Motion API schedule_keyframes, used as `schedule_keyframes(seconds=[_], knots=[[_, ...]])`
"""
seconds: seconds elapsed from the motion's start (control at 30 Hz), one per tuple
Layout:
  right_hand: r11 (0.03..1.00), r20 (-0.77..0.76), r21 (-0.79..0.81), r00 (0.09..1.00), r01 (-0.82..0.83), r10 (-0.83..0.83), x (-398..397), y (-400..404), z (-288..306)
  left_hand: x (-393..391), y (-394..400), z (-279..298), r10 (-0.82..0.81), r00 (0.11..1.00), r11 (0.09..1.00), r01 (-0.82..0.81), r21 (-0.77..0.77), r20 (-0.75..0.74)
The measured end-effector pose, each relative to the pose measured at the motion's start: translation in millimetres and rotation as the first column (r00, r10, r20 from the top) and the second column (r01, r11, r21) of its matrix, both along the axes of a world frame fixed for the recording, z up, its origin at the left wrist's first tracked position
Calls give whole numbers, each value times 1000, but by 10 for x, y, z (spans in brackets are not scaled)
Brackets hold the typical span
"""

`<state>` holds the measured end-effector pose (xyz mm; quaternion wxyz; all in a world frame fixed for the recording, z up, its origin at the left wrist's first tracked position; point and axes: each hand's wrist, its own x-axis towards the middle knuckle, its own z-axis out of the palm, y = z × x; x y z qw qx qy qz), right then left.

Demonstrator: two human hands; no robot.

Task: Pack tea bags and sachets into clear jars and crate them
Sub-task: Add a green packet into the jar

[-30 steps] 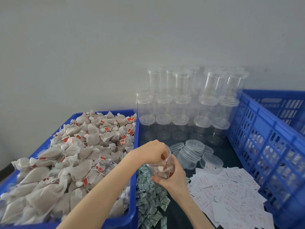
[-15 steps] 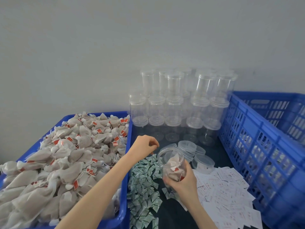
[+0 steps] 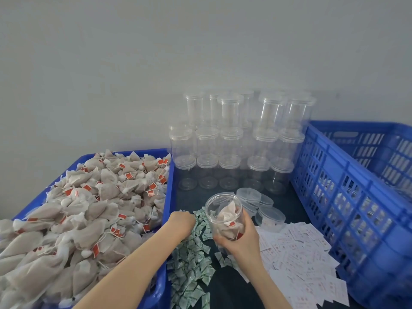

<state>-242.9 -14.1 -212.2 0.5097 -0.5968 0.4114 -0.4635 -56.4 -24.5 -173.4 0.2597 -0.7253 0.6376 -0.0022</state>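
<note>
Fingers (image 3: pixel 219 240) of right hand (image 3: pixel 239 239) curl round jar (image 3: pixel 224 216) | left hand (image 3: pixel 181 223) fingers hidden, cannot tell

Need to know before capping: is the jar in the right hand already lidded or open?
Open. The jar in the right hand shows a bare rim, tea bags visible inside.

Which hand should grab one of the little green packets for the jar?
Left. The left hand is already on the green sachets, fingers down among them, while the right hand is busy gripping the open jar.
</note>
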Motion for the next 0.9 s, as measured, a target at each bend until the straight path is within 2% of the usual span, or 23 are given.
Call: schedule_keyframes(seconds=[0.1,0.2,0.27,0.37,0.43,0.53,0.63,0.8,0.9], knots=[[1000,-10,3,1000,4,-4,-13,11,-11,-36,46,192,27,996,996,-34,-83,-90],[1000,-16,11,1000,6,-6,-37,3,-11,-60,106,589,11,950,964,-94,-251,-311],[1000,-30,5,1000,5,-5,-60,1,-20,-72,186,874,-81,906,902,-111,-418,-416],[1000,-40,-1,999,7,-7,-101,12,-36,-172,317,1205,-270,782,767,-179,-617,-562],[1000,-58,-17,998,7,-8,-107,31,-43,-311,343,1333,-329,742,784,-129,-607,-584],[999,-62,-32,998,11,-13,-102,60,-46,-561,284,1301,-308,759,882,3,-471,-574],[999,-51,-41,998,28,-30,-109,65,-60,-737,220,1100,-295,775,933,107,-344,-558],[995,-71,-78,995,65,-71,-214,35,-72,-883,166,902,-375,794,916,240,-321,-478],[994,-69,-82,995,71,-77,-266,23,-55,-903,112,934,-371,765,925,254,-283,-527]])
